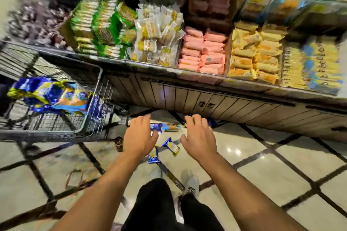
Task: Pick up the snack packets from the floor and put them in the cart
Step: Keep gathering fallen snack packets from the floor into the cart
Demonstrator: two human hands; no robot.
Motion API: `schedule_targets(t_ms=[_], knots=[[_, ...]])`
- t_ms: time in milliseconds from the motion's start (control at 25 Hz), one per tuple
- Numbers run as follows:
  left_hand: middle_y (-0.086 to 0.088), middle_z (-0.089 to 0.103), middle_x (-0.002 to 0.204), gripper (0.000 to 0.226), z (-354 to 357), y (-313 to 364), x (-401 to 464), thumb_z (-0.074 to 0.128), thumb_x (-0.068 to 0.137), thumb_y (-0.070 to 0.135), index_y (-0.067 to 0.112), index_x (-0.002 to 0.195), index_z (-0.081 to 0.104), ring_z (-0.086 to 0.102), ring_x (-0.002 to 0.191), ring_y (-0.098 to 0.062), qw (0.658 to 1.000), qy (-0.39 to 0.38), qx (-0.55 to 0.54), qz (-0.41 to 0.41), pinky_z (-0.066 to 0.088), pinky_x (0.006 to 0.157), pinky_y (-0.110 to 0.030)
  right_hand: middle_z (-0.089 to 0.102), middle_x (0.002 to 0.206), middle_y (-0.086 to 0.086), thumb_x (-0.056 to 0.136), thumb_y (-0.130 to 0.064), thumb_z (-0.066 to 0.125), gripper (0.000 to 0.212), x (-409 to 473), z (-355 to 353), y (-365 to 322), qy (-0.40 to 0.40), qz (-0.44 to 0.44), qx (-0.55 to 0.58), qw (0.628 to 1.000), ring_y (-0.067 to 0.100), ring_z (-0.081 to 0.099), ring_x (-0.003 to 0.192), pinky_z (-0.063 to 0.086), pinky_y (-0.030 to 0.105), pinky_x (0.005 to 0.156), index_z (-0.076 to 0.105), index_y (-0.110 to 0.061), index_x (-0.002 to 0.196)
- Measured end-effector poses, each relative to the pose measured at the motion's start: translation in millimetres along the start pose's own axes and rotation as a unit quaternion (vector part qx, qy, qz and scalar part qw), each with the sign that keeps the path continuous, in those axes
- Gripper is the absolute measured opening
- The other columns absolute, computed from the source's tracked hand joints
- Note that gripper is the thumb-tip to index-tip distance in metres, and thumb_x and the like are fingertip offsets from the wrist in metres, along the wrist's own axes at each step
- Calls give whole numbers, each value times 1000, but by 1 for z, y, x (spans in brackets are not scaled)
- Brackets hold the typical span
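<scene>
Several blue snack packets (50, 95) already lie in the wire cart (93, 88). At least three more packets (171, 146) remain on the tiled floor (272, 170) near the shelf base. The left hand (139, 137) and right hand (199, 137) reach down with fingers spread, holding nothing.

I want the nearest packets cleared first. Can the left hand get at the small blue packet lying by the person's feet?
Probably yes: the left hand is open, holds nothing, and the small blue packet lies uncovered on the floor just beside it.
</scene>
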State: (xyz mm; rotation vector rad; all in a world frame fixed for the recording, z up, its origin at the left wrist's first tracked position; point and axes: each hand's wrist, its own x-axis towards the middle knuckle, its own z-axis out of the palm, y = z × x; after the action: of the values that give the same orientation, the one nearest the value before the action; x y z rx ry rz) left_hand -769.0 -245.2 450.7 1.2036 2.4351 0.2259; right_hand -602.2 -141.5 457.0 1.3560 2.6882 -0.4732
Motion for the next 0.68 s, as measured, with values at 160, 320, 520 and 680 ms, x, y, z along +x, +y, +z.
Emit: schedule_targets(t_ms=[160,320,520,680], knots=[[-12,56,122,55,15,-7,-12,58,89,35,13,138,46,51,112,-34,998,4,-20,-54,44,92,-44,43,130,2,86,-36,58,53,15,3,-3,-12,-44,-6,999,26,43,117,43,39,91,41,-23,135],[-5,55,122,55,35,-26,-4,56,87,39,18,136,44,52,113,-30,997,5,-32,-76,47,91,-44,42,128,0,86,-37,57,49,31,27,-11,-17,-64,-10,998,23,44,115,46,38,90,43,-25,132],[-3,53,125,59,92,-80,23,49,82,44,19,135,45,50,114,-28,998,26,27,-42,48,92,-42,47,124,2,83,-38,58,51,62,104,-14,-15,-100,-47,994,26,49,109,49,39,86,49,-21,131],[-6,48,139,69,159,-113,57,53,83,47,18,144,37,42,129,-28,995,18,85,-53,44,99,-43,52,131,6,79,-42,65,53,93,189,-3,-29,-135,-86,987,28,52,109,50,43,86,55,-21,126]])
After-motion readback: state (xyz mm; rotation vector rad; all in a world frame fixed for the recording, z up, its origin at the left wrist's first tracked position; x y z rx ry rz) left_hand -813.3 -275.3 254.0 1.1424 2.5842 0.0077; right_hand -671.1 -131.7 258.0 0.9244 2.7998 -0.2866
